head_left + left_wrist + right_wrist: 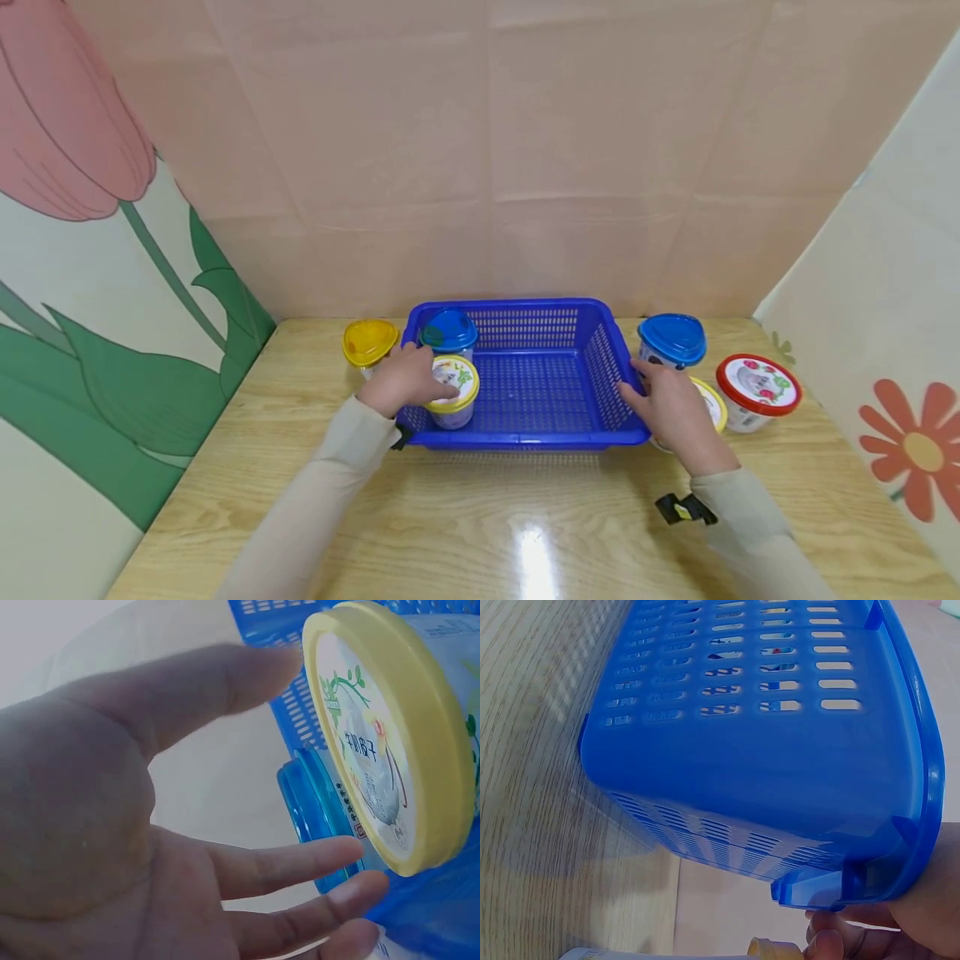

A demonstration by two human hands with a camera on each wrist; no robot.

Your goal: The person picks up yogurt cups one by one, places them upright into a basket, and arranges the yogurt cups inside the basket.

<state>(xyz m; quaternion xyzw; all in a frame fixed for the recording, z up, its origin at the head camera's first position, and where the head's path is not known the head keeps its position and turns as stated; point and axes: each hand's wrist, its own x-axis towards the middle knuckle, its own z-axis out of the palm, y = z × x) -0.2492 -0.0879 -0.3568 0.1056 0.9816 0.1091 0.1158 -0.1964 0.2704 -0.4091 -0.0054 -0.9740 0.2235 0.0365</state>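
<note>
In the blue plastic basket [517, 437], two tubs stand at the left end: a yellow-lidded tub [452, 412] in front and a blue-lidded tub [450, 329] behind. My left hand [401, 379] is at the basket's left side, its thumb over the yellow lid. In the left wrist view, that hand [172, 810] has thumb and fingers spread apart beside the lid, gripping nothing. My right hand [675, 408] holds the basket's right rim, its thumb on the inner side. In the right wrist view, the right hand's fingers [832, 941] curl below the rim by a handle tab.
Outside the basket on the left stands a yellow-lidded cup [371, 342]. To the right are a blue-lidded cup [672, 337], a tub with a yellow-edged lid [712, 404], partly hidden by my hand, and a red-lidded tub [757, 392]. The wooden table [465, 517] meets a wall behind.
</note>
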